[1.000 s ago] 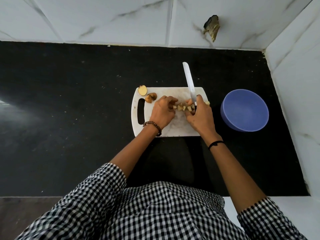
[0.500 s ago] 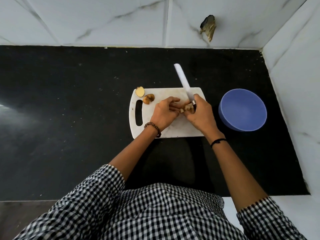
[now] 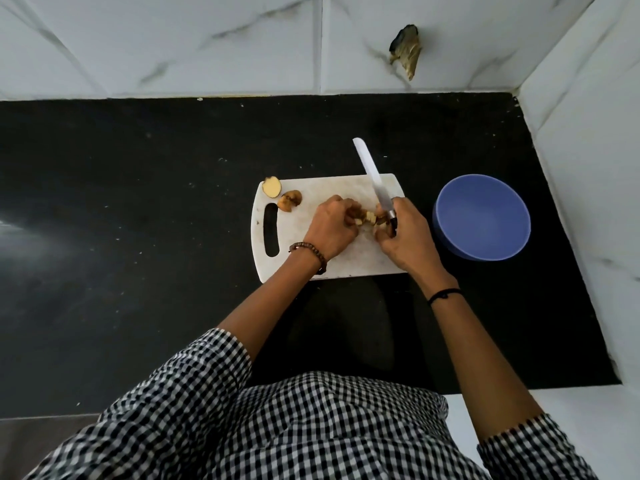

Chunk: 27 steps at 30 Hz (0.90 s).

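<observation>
Cutting board (image 3: 332, 190) is seen in white, knife (image 3: 372, 178) bladed white too, bowl (image 3: 481, 216) done in blue, counter (image 3: 138, 202) plain black, wall tiles (image 3: 173, 39) grey-veined white, shirt (image 3: 311, 427) checked black-and-white, chopped bits (image 3: 367, 218) pale yellow-brown.

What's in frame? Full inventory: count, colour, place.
cutting board: 1, white, mid-counter
knife: 1, white blade, dark handle, gripped at the handle, blade pointing away past the board's far edge
cut pieces: several, pale yellow with brown skin, on the board by the blade's base
round slice: 1, pale yellow, board's far left corner
brown offcut: 1, on the board beside the slice
bowl: 1, blue, on the counter right of the board
counter: 1, black
wall tiles: white, grey-veined, behind and right
wall mark: 1, brown, back wall; can't tell what
left hand: fingers curled on the cut pieces; brown bead bracelet
right hand: grips the knife; black wristband
shirt: black-and-white check, bottom of frame
</observation>
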{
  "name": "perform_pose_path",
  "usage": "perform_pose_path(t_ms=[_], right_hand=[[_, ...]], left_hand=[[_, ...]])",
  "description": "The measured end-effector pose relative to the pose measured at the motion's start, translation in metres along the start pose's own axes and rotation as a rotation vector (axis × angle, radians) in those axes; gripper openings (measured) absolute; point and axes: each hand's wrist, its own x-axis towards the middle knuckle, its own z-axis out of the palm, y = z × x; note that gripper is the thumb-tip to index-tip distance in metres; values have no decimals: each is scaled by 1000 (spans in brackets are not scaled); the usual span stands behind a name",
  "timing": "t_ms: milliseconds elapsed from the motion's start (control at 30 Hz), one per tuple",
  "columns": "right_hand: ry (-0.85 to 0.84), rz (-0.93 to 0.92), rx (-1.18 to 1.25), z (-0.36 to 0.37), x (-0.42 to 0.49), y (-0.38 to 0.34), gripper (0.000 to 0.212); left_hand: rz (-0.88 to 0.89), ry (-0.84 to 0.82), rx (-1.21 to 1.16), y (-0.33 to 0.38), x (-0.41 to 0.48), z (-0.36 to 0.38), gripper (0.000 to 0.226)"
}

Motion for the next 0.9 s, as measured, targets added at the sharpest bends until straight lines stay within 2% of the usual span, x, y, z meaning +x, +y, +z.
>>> perform_pose_path(t_ms=[133,467,900], right_hand=[[43,-5,43,-2,2,-2,31],[107,-42,76,9,0,-13,24],[22,-93,49,37,-2,-50,21]], left_hand=[[32,-9,-22,8,3,5,35],[40,91,-14,7,-7,-3,36],[1,199,39,-23,-27,-35,27]])
